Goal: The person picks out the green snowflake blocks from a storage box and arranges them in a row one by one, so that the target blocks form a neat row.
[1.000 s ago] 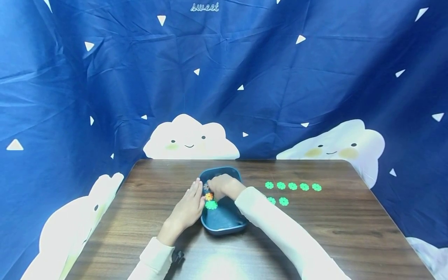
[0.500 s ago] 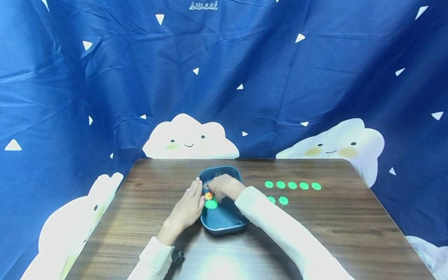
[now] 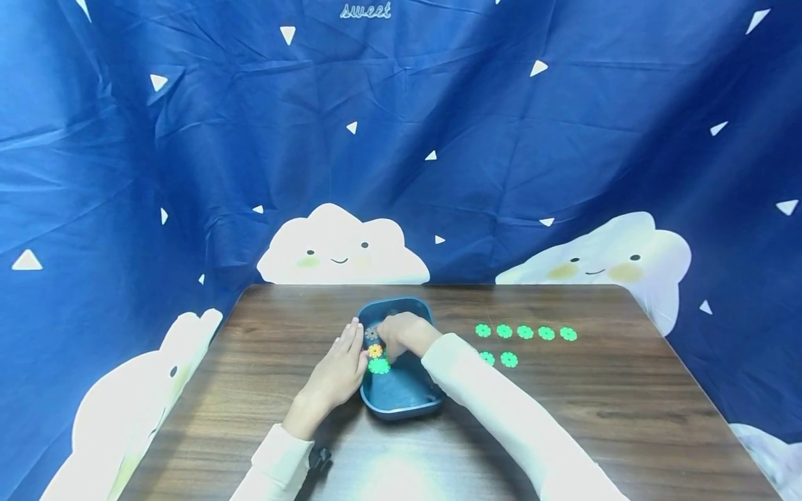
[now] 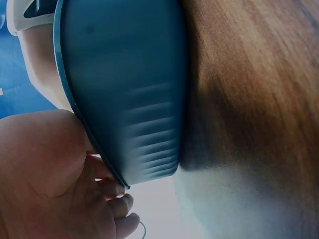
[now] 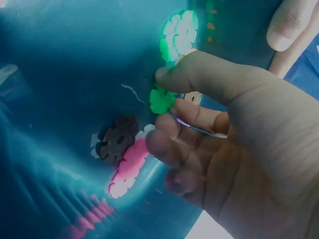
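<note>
My left hand rests along the left side of a dark teal plastic bin, fingers straight. In the left wrist view its palm lies at the bin's rim. My right hand reaches down inside the bin. In the right wrist view its thumb and fingertips pinch a green flower-shaped building disc. Around it in the bin are a bright green disc, a brown disc and a pink disc. An orange disc lies by the bin's left wall.
On the wooden table, right of the bin, a row of green flower discs lies behind a second row, which the right sleeve partly covers. A blue cloud-print curtain hangs behind the table.
My right hand stays in the bin, shifting only slightly. My left hand, the bin and the rows of discs on the table look unchanged.
</note>
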`<state>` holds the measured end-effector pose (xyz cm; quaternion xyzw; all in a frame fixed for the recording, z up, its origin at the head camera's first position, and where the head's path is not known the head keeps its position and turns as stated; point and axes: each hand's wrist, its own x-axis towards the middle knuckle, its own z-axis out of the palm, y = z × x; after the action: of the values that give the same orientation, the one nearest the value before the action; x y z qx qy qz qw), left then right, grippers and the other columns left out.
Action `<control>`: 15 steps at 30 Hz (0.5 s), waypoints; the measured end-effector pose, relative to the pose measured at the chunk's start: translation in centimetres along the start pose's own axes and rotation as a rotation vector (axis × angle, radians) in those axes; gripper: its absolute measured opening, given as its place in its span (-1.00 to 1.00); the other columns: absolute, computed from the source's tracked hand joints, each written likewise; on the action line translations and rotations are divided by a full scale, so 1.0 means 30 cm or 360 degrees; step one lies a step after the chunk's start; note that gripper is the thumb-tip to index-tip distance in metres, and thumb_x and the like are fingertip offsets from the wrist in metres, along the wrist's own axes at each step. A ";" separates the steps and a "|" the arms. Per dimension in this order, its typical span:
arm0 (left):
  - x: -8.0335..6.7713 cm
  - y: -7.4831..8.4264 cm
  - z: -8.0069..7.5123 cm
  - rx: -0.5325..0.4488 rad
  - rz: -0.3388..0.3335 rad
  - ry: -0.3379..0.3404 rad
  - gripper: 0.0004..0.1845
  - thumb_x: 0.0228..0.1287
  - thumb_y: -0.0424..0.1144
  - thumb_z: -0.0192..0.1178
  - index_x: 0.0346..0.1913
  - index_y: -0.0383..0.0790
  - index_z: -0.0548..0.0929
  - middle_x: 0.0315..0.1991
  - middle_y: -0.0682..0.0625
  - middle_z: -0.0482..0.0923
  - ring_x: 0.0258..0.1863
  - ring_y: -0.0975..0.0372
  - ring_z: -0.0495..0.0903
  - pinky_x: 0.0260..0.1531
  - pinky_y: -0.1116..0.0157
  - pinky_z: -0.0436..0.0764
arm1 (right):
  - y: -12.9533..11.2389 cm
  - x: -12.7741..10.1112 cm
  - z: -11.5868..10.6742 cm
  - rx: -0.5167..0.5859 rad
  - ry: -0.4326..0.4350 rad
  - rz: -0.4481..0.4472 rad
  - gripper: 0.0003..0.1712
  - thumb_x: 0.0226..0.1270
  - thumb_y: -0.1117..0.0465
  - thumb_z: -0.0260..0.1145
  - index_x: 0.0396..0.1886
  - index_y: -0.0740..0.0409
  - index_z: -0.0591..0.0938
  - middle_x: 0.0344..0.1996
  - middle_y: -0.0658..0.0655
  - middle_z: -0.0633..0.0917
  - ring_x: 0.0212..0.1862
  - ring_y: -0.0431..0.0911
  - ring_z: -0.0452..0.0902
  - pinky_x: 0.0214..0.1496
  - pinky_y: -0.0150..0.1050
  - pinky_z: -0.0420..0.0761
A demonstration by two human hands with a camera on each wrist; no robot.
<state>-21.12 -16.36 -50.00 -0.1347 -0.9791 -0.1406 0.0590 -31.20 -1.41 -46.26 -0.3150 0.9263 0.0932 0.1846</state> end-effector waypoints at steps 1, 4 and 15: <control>0.000 0.000 -0.001 0.0001 -0.0002 -0.0005 -0.36 0.54 -0.09 -0.17 0.52 -0.39 0.08 0.57 -0.22 -0.04 0.56 0.00 0.03 0.50 0.01 0.18 | 0.001 0.001 0.000 0.0017 0.0004 -0.0005 -0.43 0.09 -0.10 0.48 0.09 -0.02 0.60 -0.11 -0.01 0.68 -0.21 -0.12 0.52 -0.02 -0.17 0.65; 0.000 -0.001 0.000 -0.0004 -0.0005 -0.0010 -0.36 0.54 -0.10 -0.16 0.52 -0.39 0.08 0.57 -0.22 -0.04 0.56 0.00 0.02 0.50 0.01 0.18 | 0.002 0.001 -0.002 0.0048 0.0024 -0.0029 -0.38 0.10 -0.09 0.48 0.13 0.02 0.57 -0.12 -0.01 0.69 -0.22 -0.13 0.52 -0.04 -0.17 0.66; -0.001 -0.003 -0.002 0.0005 0.0011 -0.0010 -0.36 0.55 -0.09 -0.18 0.52 -0.40 0.07 0.57 -0.23 -0.04 0.55 -0.02 0.03 0.49 0.00 0.19 | 0.011 -0.007 -0.011 0.0087 0.0038 -0.0086 -0.67 0.10 -0.02 0.47 -0.17 -0.06 0.64 -0.43 -0.10 0.65 -0.37 -0.14 0.53 -0.30 -0.26 0.59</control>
<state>-21.12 -16.46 -49.98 -0.1386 -0.9790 -0.1385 0.0567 -31.34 -1.12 -45.84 -0.3358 0.9218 0.0591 0.1845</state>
